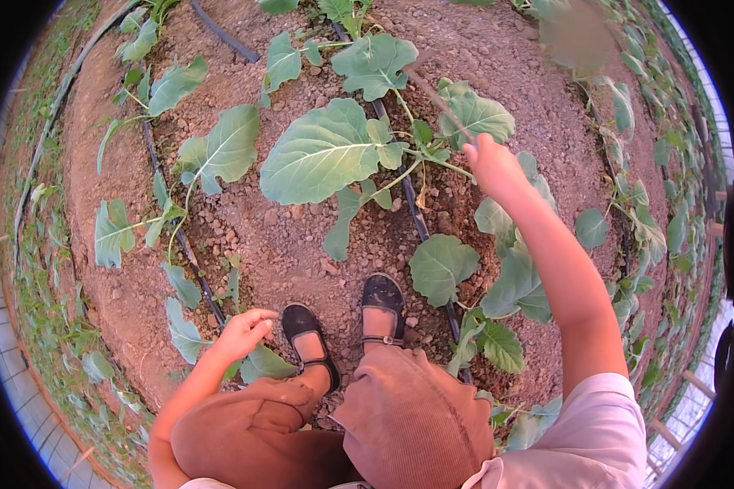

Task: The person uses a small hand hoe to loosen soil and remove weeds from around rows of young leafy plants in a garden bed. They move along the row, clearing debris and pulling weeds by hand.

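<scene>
Brown, clod-strewn soil (302, 244) spread underfoot, crossed by black hoses (417, 216), with broad-leaved green plants (322, 155) standing along them; a pale gridded surface (10, 350) curved around the left rim. Over the middle row slanted a thin rod (439, 99), grasped in the fingers of the right hand (494, 167). Near the left shoe (301, 317), the left hand's (245, 332) fingers were loosely curled; whether they gripped anything, I could not tell.

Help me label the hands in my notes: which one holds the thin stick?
The right hand, reaching farther forward, grips the thin stick. The left hand, close beside the left shoe, shows no stick.
</scene>
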Available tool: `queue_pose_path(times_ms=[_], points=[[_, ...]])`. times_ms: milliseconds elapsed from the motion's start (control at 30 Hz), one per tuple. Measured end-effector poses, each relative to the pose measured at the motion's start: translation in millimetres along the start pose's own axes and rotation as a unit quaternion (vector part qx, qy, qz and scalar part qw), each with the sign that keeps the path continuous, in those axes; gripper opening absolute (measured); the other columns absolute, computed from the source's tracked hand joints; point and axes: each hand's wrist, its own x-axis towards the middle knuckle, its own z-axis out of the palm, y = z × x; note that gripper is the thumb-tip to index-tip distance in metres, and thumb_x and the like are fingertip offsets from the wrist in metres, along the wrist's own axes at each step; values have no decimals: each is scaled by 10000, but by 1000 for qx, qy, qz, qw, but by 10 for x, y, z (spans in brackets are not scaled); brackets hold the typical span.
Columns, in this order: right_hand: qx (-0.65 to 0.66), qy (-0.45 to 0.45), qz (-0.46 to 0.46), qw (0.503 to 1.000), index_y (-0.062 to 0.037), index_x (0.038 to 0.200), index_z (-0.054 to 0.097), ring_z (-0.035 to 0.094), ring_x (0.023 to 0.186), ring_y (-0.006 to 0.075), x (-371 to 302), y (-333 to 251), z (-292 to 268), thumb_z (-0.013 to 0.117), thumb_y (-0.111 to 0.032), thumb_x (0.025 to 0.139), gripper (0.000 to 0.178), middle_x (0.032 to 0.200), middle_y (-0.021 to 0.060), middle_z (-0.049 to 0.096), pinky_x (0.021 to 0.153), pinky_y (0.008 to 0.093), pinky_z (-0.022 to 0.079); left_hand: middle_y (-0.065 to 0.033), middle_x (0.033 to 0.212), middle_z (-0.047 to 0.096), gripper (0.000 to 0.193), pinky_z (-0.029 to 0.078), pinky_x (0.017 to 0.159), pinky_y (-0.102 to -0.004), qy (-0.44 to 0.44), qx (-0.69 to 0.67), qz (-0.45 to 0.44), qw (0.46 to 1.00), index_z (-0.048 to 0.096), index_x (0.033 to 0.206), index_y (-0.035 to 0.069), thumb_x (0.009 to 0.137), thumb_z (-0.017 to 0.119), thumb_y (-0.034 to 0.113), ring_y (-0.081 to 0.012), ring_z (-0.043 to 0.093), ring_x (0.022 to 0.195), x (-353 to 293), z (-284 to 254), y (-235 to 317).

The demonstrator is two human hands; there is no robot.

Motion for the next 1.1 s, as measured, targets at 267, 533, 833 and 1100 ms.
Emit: queue_pose_path(times_ms=[267,533,833,1100], points=[[141,108,-52,983,-37,1001,424,611,736,421,-414,-215,-256,504,-268,931,255,759,216,622,651,508,469,-10,799,622,282,454,705,-236,-5,0,-18,1000,566,1151,16,931,517,187,-80,563,751,-46,-46,-118],[-45,20,-139,989,-41,1010,466,655,781,343,304,-857,78,498,-156,903,161,840,176,652,660,455,524,4,795,601,263,459,683,-236,7,-16,-8,1000,576,1142,18,934,506,163,-73,558,736,18,3,-123],[-84,-96,-109,986,-12,978,440,651,734,352,39,-510,94,495,-57,850,146,764,171,640,621,449,523,0,783,608,281,459,680,-244,-9,26,3,1000,574,1152,24,932,512,186,-79,562,733,65,-46,-64],[-138,-97,-177,970,-36,984,438,639,698,354,-260,-349,-196,516,-194,900,195,717,152,625,605,456,514,-2,805,610,277,453,704,-240,-25,45,-18,998,570,1152,18,933,513,178,-78,557,746,-5,-29,-92]])
